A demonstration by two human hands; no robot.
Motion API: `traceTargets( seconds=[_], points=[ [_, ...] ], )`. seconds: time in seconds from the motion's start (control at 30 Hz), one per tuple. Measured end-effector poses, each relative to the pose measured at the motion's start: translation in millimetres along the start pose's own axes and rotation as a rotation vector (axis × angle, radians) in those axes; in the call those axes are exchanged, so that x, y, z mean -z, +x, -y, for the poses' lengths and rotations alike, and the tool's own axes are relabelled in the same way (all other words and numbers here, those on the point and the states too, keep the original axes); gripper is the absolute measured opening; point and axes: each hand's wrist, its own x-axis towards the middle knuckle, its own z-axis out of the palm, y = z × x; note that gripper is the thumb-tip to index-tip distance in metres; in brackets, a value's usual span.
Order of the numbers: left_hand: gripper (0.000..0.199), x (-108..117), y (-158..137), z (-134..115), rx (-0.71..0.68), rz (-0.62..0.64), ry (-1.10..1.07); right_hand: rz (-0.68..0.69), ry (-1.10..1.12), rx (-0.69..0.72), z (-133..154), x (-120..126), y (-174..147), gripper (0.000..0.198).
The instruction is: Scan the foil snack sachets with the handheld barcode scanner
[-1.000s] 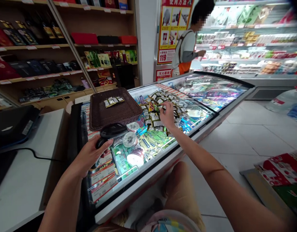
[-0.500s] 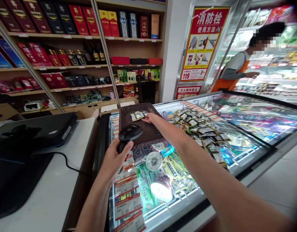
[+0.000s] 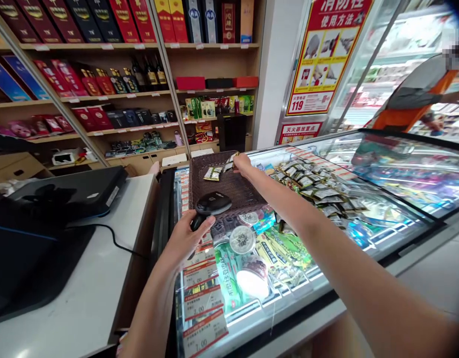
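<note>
My left hand (image 3: 186,238) is wrapped round the handle of a black barcode scanner (image 3: 213,203), its head over the near edge of the basket. At the far right part of the brown woven basket (image 3: 236,194), my right hand (image 3: 243,164) pinches a small snack packet (image 3: 230,162), partly hidden by the fingers. Another small packet (image 3: 213,173) lies in the basket, to the left of that hand. The basket rests on the glass top of a freezer (image 3: 247,315). Many similar packets (image 3: 319,189) are heaped on the glass to the right.
A white counter (image 3: 83,283) with a black machine (image 3: 72,191) and a cable runs along the left. Shelves (image 3: 147,94) of boxes and bottles stand behind. A person in an orange apron (image 3: 401,119) is beyond the freezer at right. Price labels (image 3: 203,303) line the freezer's left edge.
My right hand has lifted a packet away from the one left lying in the basket. The view has shifted, and the person at the right appears closer.
</note>
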Motion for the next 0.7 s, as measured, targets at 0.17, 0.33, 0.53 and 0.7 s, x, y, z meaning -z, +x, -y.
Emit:
traceTargets(
  seconds=[0.17,0.33,0.53,0.7],
  points=[
    [0.043,10,5,-39,-0.065,0.091,0.116,-0.044,0.160,-0.007,-18,52,-25,0.013],
    [0.038,19,10,-68,-0.112,0.083,0.112,0.094,0.168,-0.030,-23,95,-60,0.013],
    [0.047,4,31,-74,-0.089,0.058,0.075,0.100,0.240,-0.016,-7,119,-65,0.020],
    [0.049,-7,51,-69,-0.122,0.091,0.107,0.127,0.251,-0.025,-3,126,-68,0.020]
  ],
)
